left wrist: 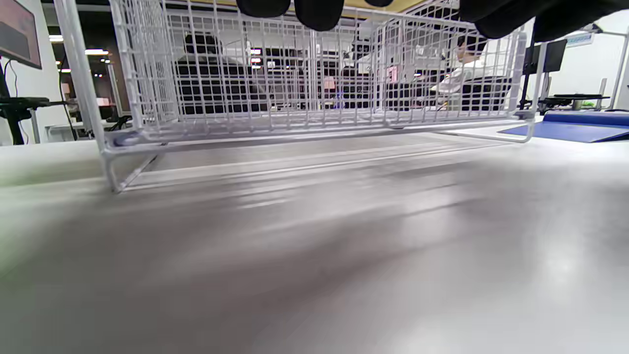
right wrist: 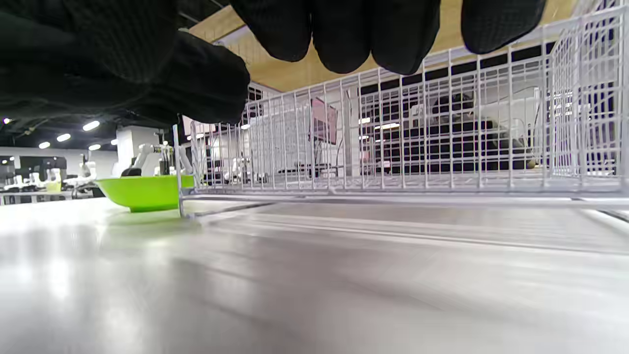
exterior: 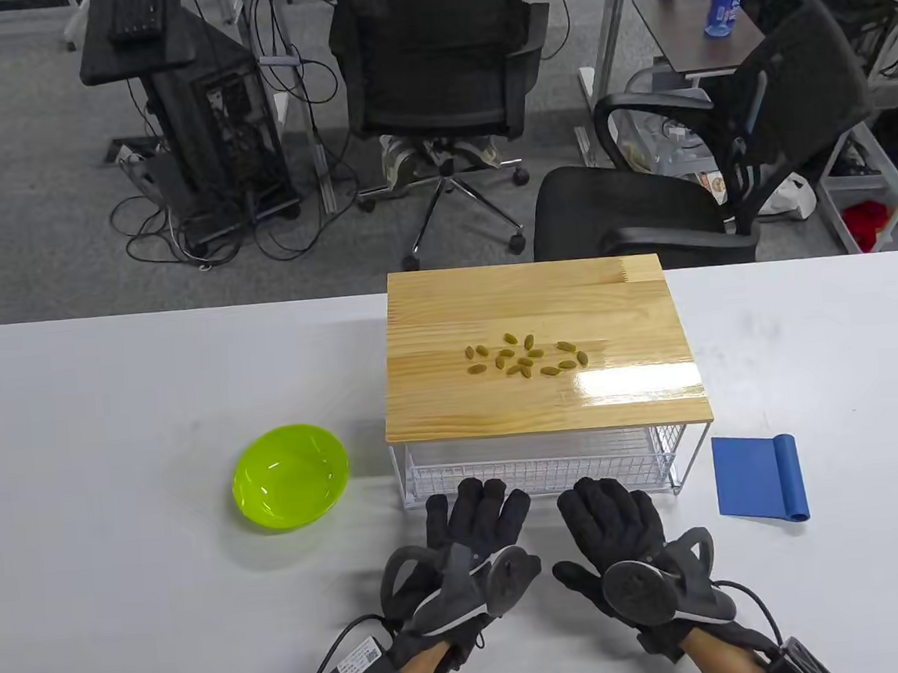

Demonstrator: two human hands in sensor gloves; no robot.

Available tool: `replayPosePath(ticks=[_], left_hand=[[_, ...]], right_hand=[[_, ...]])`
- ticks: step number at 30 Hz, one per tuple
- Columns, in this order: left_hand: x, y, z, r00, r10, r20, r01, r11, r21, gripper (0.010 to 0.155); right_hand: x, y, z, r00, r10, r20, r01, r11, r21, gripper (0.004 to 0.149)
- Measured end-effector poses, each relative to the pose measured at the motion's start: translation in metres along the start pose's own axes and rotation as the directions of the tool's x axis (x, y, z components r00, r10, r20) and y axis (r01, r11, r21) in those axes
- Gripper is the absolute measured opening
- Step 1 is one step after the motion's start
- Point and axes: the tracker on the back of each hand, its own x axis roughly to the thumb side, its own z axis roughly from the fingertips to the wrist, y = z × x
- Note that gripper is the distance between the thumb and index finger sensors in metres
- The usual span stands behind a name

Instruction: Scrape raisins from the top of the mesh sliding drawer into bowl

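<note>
Two gloved hands lie on the desk [exterior: 109, 398] near its front edge, and left of them, toward the desk's left half, sits the green bowl [exterior: 291, 477]. The left hand [exterior: 467, 543] and right hand [exterior: 620, 537] lie palm down with fingers relaxed and holding nothing, fingertips just short of the front of the mesh drawer [exterior: 539, 466]. A loose cluster of raisins [exterior: 527, 355] lies around the middle of the drawer's wooden top [exterior: 533, 305], and a blue scraper [exterior: 760, 478] lies flat on the desk just right of the drawer, near the front right corner.
</note>
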Motion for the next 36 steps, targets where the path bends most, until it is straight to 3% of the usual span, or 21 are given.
replayPosePath(ticks=[16, 22, 26, 30, 33, 36], left_hand=[[-0.002, 0.018, 0.007, 1.000, 0.002, 0.000, -0.002, 0.994, 0.107, 0.075], [-0.004, 0.020, 0.007, 1.000, -0.012, -0.007, 0.012, 0.992, 0.124, 0.076], [-0.005, 0.021, 0.007, 1.000, 0.001, -0.009, 0.001, 0.992, 0.129, 0.076], [-0.004, 0.021, 0.007, 1.000, -0.020, -0.010, 0.021, 0.991, 0.130, 0.076], [-0.005, 0.023, 0.007, 1.000, -0.027, -0.014, 0.029, 0.990, 0.139, 0.076], [-0.005, 0.025, 0.006, 0.999, -0.040, -0.026, 0.043, 0.989, 0.139, 0.076]], right_hand=[[0.008, -0.024, 0.009, 0.997, 0.055, 0.051, -0.043, 0.976, -0.212, 0.078], [0.000, -0.050, 0.016, 0.997, 0.078, 0.028, -0.060, 0.915, -0.399, 0.073], [-0.021, -0.076, 0.025, 0.994, 0.065, -0.083, -0.098, 0.852, -0.514, 0.072], [-0.063, -0.096, 0.036, 0.961, -0.081, -0.264, -0.083, 0.828, -0.555, 0.070], [-0.098, -0.102, 0.041, 0.895, -0.171, -0.412, -0.101, 0.822, -0.560, 0.069], [-0.143, -0.094, 0.043, 0.742, -0.185, -0.645, -0.148, 0.892, -0.427, 0.069]])
